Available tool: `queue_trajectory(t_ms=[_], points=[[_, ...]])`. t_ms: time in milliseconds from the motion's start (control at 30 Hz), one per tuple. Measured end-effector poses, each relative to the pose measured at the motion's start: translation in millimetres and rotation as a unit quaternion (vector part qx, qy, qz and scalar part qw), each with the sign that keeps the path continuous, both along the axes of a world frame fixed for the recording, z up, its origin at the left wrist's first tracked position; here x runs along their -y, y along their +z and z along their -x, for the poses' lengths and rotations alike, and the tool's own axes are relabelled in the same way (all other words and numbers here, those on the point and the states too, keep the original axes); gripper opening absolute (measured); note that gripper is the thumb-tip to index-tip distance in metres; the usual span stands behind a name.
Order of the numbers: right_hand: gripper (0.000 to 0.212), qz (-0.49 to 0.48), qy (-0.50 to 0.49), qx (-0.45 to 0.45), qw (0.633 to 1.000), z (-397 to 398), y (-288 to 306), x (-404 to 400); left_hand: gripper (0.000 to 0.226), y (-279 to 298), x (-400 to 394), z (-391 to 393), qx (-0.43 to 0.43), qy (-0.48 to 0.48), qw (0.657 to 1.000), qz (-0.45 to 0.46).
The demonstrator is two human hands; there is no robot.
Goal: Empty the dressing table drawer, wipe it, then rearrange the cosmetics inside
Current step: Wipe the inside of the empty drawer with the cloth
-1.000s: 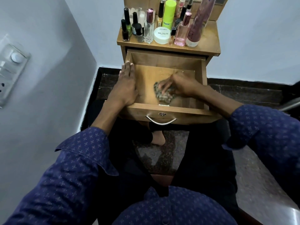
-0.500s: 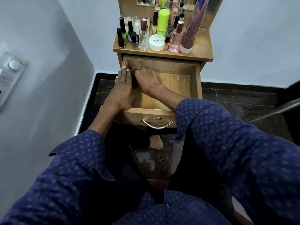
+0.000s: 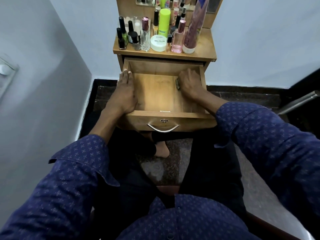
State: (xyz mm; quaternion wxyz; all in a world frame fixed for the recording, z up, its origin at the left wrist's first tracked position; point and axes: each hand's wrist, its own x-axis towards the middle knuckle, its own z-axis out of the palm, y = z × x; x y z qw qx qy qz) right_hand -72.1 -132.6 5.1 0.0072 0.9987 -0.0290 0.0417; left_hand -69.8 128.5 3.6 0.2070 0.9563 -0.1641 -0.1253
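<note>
Two hands in drawer [image 3: 155, 94] | left hand [image 3: 125, 94] flat on left wall | right hand [image 3: 189, 84] curled over cloth [image 3: 177, 84], back right corner | cosmetics [image 3: 155, 35] on worktop [image 3: 204, 49]

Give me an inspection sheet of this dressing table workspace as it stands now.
Surface: wooden tabletop, crowded at the back.
Job's things: drawer pulled out, nothing visible on the floor that shows; cloth mostly hidden under the right hand; cosmetics on top, including nail polish tub, green can, pink perfume bottle.
Clutter: nothing seen.
Grips: left hand rests flat on the drawer's left wall; right hand presses the cloth at the right wall.
Cables: nothing seen.
Surroundings: white walls, wall switch plate, dark floor.
</note>
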Motion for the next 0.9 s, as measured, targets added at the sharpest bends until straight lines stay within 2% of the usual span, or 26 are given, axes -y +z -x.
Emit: queue_trajectory(t_ms=[167, 267, 300, 367, 433, 533, 600, 733, 833, 900], points=[[0.014, 0.001, -0.017, -0.057, 0.998, 6.4, 1.5, -18.2, 0.082, 1.2, -1.3, 0.1, 0.000, 0.002, 1.000, 0.007], [0.004, 0.032, 0.023, -0.146, 0.988, 22.5, -0.5, -12.9, 0.082, -0.5, -2.9, -1.0, 0.005, 0.003, 1.000, 0.013], [0.009, 0.042, 0.023, -0.172, 0.984, 27.1, -0.9, -7.4, 0.083, -1.2, -2.0, -0.4, 0.007, 0.003, 1.000, 0.015], [0.022, 0.005, 0.016, -0.216, 0.976, 30.3, -1.0, 6.8, 0.083, -2.8, 0.2, 1.7, 0.009, 0.006, 1.000, 0.018], [0.019, -0.070, 0.023, -0.237, 0.969, 28.1, 0.8, 17.9, 0.082, -2.6, 2.3, 4.0, 0.011, 0.012, 1.000, 0.017], [0.024, -0.114, 0.082, -0.259, 0.955, 24.1, 2.4, 12.6, 0.083, -1.1, 3.2, 4.6, 0.012, 0.009, 1.000, 0.016], [0.018, -0.134, 0.119, -0.253, 0.951, 19.1, -1.3, -1.5, 0.084, -1.5, 2.3, 4.8, 0.012, 0.010, 1.000, 0.014], [0.011, -0.170, 0.153, -0.166, 0.959, -4.4, -2.3, -25.2, 0.086, -2.1, 1.4, 2.7, 0.013, 0.006, 1.000, 0.013], [0.013, -0.141, 0.116, -0.094, 0.979, -31.1, -0.4, -30.2, 0.084, 0.3, 1.2, 2.4, 0.009, 0.006, 1.000, 0.016], [0.013, -0.111, 0.118, -0.078, 0.984, -39.0, -0.4, -32.5, 0.084, 0.4, 1.6, 1.9, 0.011, 0.005, 1.000, 0.014]])
